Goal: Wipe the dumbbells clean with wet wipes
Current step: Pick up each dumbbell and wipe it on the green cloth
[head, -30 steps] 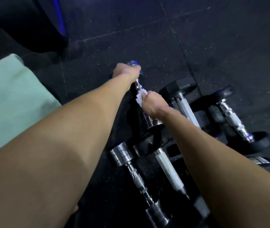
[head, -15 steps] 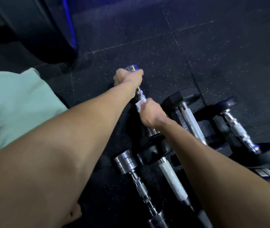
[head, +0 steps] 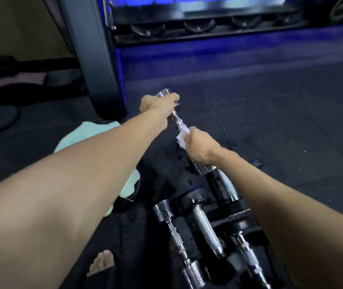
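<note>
Starting nearest: bare toes [head: 102, 261] on the black rubber floor [head: 270, 126] at the bottom edge. Beside them a cluster of dumbbells lies on the floor: a chrome dumbbell [head: 176, 240] with knurled grip and round chrome heads, then a black-headed dumbbell [head: 205, 226] with a pale smooth handle, then a third dumbbell [head: 249, 255] partly hidden under the right forearm. No readable labels or writing on any of them; a light sticker sits on one black head, text too blurred to read.

Mid-frame, a mint-green cloth [head: 95, 132] lies on the floor under the left forearm.

Further out, the held dumbbell [head: 177, 119] is chrome, angled from lower right to upper left, shaft shiny and knurled. Right hand [head: 199, 147] is curled round the shaft with a white wet wipe [head: 182, 140] pinched against it; wipe bunches out at the thumb side. Left hand [head: 158, 103] clamps the far chrome head, fingers wrapped over it.

Far edge: a dark rack upright [head: 95, 59] and a rack shelf [head: 208, 28] with empty-looking cradles, lit blue.
</note>
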